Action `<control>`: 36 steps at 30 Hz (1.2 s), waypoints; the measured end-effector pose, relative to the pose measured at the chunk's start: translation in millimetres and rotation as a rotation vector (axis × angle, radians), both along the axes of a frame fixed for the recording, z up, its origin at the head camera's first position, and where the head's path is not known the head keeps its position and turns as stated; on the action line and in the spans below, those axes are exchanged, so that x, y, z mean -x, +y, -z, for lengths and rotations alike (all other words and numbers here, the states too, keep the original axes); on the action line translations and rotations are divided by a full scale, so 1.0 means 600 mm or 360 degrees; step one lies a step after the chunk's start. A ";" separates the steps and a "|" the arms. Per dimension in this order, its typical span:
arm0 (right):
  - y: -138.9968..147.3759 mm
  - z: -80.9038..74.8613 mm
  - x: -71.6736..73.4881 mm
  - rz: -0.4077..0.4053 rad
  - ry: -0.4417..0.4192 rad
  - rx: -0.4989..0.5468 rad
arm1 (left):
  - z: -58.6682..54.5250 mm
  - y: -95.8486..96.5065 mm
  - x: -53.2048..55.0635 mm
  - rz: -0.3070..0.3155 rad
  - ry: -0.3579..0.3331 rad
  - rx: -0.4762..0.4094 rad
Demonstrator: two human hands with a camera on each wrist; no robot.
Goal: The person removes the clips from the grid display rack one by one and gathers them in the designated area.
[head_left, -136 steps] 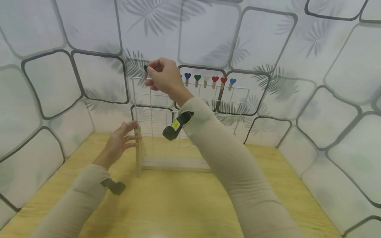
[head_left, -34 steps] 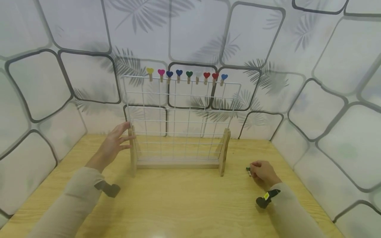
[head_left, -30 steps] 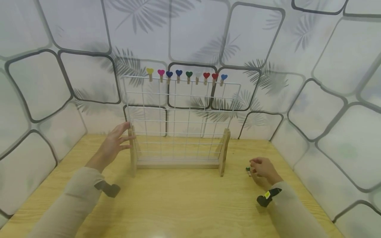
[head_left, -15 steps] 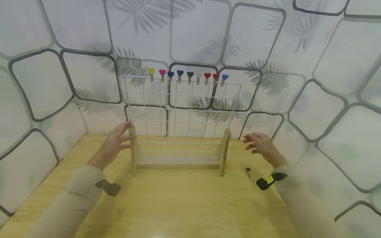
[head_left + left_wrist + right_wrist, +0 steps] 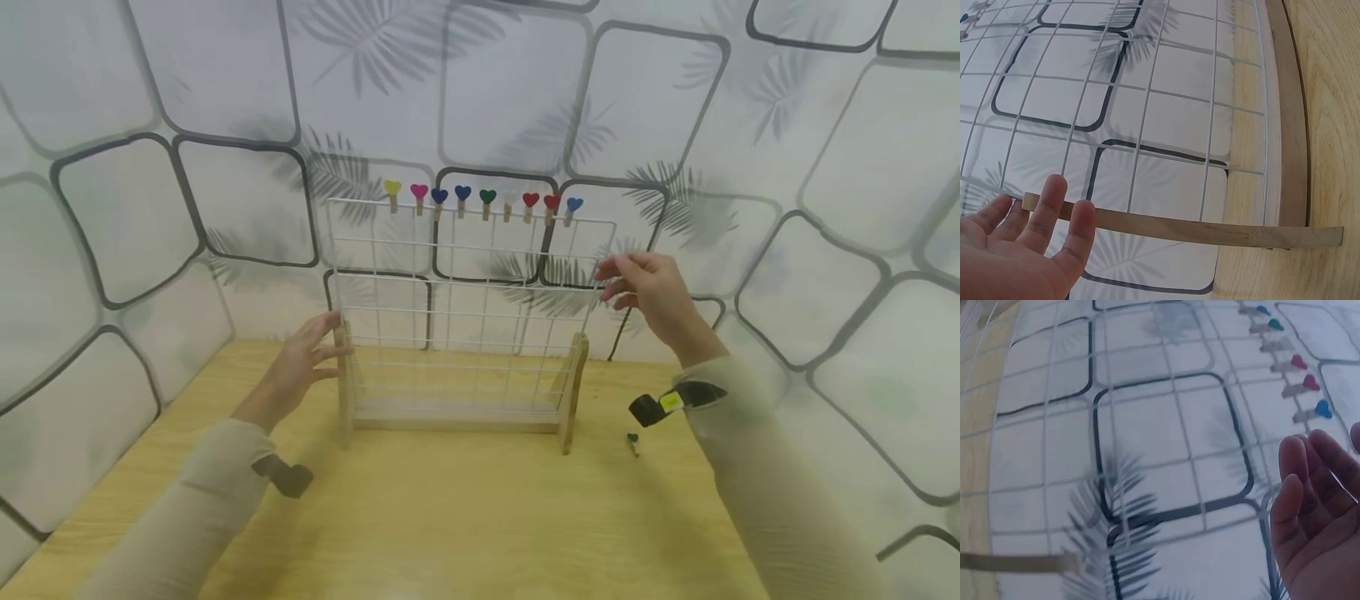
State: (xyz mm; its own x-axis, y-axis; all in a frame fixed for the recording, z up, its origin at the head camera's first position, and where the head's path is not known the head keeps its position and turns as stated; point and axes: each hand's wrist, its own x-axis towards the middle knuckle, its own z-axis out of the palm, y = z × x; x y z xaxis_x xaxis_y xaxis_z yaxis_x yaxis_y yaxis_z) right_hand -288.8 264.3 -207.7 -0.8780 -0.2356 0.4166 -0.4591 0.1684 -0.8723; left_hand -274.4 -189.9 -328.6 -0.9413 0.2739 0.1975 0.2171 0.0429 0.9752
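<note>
A white wire grid (image 5: 468, 283) stands upright between two wooden posts (image 5: 575, 392). Along its top wire sits a row of small wooden clothespins with coloured hearts, from a yellow-heart clothespin (image 5: 393, 192) to a light-blue one (image 5: 572, 208). My left hand (image 5: 296, 367) touches the left wooden post (image 5: 1179, 229) with spread, fairly straight fingers. Beside the grid's upper right edge is my right hand (image 5: 652, 296), empty, fingers loosely bent, the fingertips overlapping the edge in the head view. A green-heart clothespin (image 5: 633, 443) lies on the table right of the grid.
The pale wooden table (image 5: 465, 517) reaches back to a patterned cloth wall (image 5: 517, 92), which also rises on both sides. A wooden crossbar (image 5: 457, 422) joins the posts at the bottom.
From the grid's top left, my right hand carried the green-heart clothespin down to the table and let go. It has since risen to the grid's right edge. My left hand stays put.
</note>
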 end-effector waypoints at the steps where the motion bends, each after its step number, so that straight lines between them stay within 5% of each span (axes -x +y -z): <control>1: -0.013 -0.011 0.000 -0.0007 0.0025 -0.0005 | 0.000 0.000 0.000 -0.0001 0.0001 0.0005; 7: -0.089 -0.063 0.004 -0.0065 0.0100 -0.0060 | 0.002 -0.001 0.003 0.0006 0.0013 0.0001; 20: -0.229 -0.124 0.026 -0.0186 0.0021 -0.0075 | 0.000 0.001 -0.004 -0.0011 0.0020 0.0003; 36: -0.355 -0.152 0.056 -0.0150 -0.0089 -0.0330 | 0.005 -0.002 -0.003 -0.0031 0.0037 -0.0007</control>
